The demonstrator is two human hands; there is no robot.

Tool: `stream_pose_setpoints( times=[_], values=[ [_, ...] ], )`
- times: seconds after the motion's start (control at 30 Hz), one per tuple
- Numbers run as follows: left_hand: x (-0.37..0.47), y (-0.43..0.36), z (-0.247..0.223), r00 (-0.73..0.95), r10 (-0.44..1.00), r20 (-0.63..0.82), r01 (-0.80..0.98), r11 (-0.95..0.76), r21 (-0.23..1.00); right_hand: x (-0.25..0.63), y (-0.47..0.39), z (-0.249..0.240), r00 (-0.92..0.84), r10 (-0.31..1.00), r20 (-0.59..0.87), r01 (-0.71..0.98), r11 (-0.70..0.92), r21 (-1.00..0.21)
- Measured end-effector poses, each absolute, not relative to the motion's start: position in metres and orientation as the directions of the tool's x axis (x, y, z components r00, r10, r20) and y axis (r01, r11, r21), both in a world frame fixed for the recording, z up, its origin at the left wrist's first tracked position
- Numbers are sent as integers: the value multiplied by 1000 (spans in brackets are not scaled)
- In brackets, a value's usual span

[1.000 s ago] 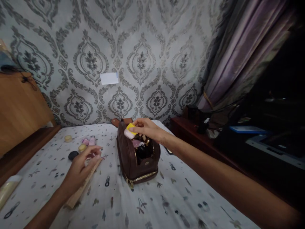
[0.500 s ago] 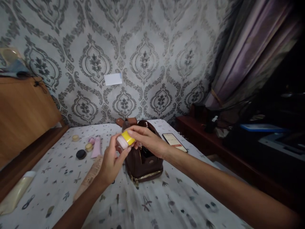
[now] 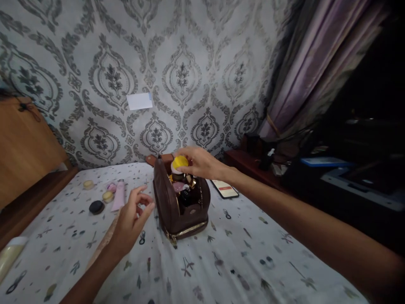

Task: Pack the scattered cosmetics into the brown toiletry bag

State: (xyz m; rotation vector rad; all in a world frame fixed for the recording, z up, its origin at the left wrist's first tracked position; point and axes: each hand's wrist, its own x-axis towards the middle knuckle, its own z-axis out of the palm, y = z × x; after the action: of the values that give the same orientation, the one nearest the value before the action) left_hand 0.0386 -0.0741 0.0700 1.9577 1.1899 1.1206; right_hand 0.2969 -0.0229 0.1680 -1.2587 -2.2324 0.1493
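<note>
My right hand (image 3: pixel 198 162) grips a small jar with a yellow lid and pale body (image 3: pixel 180 163) over the far end of a brown bag (image 3: pixel 166 198). The bag stands unzipped, with several small items inside, among them a black one (image 3: pixel 186 195) and a pink one (image 3: pixel 179 187). Left of the bag, my left hand (image 3: pixel 134 215) hovers with fingers loosely curled and apart, holding nothing. Partly hidden behind the left hand and forearm lies a beige tube (image 3: pixel 106 240).
On the patterned sheet at left are a pink tube (image 3: pixel 119 195), a black round container (image 3: pixel 96 207), small cream-coloured jars (image 3: pixel 108 196) and a large tube (image 3: pixel 12 253). A phone (image 3: pixel 225 189) lies right of the bag. A wooden panel (image 3: pixel 28 147) borders the left.
My left hand has let go of the jar and moved down and left. The right hand has carried the jar up and right, over the bag. The view has shifted slightly right.
</note>
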Motion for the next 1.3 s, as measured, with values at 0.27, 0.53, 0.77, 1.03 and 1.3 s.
stream_pose_setpoints(
  times=[0.27, 0.53, 0.77, 1.03, 1.3],
  values=[
    [12, -72, 33, 222, 912, 345, 563, -409, 718, 292, -7, 149, -486, 858, 167, 863, 501, -62],
    [4, -69, 18, 244, 916, 317, 604, -399, 690, 286, 8, 148, -621, 780, 72, 778, 604, 170],
    [4, -70, 14, 239, 926, 294, 614, -378, 692, 285, 15, 147, -692, 721, -18, 700, 677, 228],
    [2, -67, 9, 279, 900, 336, 634, -435, 639, 291, 28, 144, -683, 726, -81, 690, 678, 254],
    [0, -65, 5, 275, 903, 331, 647, -428, 631, 291, 28, 147, -656, 748, -97, 709, 656, 259]
  ],
)
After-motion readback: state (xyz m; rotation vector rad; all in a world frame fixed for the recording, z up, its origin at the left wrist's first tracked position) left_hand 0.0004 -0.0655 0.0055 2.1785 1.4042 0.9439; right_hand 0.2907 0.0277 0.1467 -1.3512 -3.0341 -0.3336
